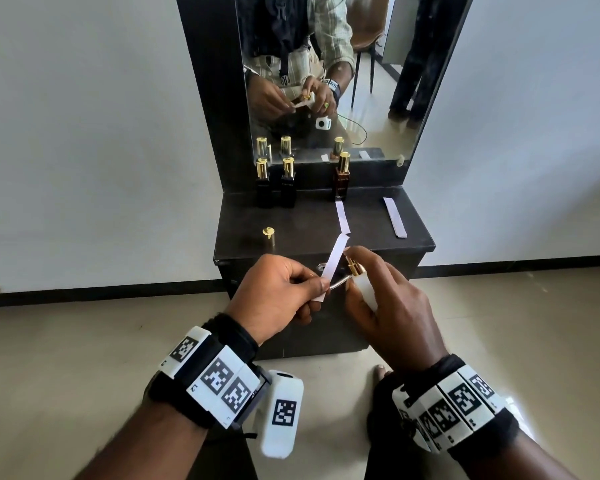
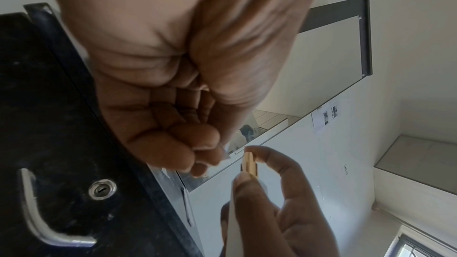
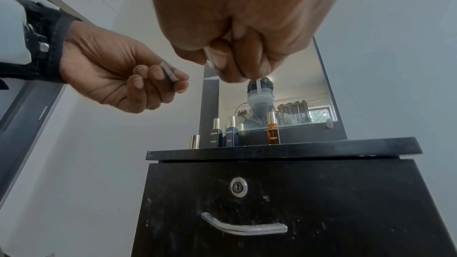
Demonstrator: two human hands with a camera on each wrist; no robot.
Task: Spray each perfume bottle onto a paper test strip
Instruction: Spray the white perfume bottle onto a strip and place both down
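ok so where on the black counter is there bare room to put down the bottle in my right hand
Bare patches on the counter: the middle front, between the gold cap and the centre strip; and between that strip and the right strip. The back left is crowded by two dark bottles, with the amber bottle at the back centre.

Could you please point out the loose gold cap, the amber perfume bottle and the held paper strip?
loose gold cap (image 1: 269, 235): head view, its side.
amber perfume bottle (image 1: 341, 184): head view, its glass body.
held paper strip (image 1: 333, 268): head view, its middle.
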